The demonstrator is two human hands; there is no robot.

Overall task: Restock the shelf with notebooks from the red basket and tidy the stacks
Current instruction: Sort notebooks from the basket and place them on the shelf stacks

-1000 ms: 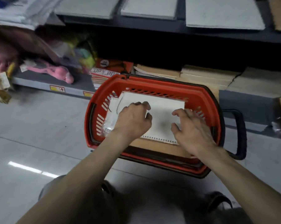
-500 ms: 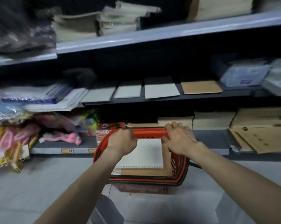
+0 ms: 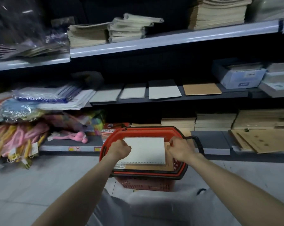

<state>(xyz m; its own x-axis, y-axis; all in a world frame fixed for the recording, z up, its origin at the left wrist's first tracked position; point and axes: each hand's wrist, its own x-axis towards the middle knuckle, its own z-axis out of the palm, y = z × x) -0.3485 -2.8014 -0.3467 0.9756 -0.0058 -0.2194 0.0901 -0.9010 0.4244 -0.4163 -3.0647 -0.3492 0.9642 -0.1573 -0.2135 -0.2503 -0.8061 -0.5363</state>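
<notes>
- The red plastic basket sits low in front of the dark grey bottom shelf, with the notebooks lying flat inside it.
- The left hand is fisted at the left edge of the white spiral-bound notebook — it seems to pinch that edge.
- Lift the notebook level, so the brown card-covered notebook beneath does not slide.
- The right hand curls its fingers at the pile's right side; what it holds, I cannot tell.
- Grip both sides evenly, then carry to the tan notebook stacks — and square the edges.
</notes>
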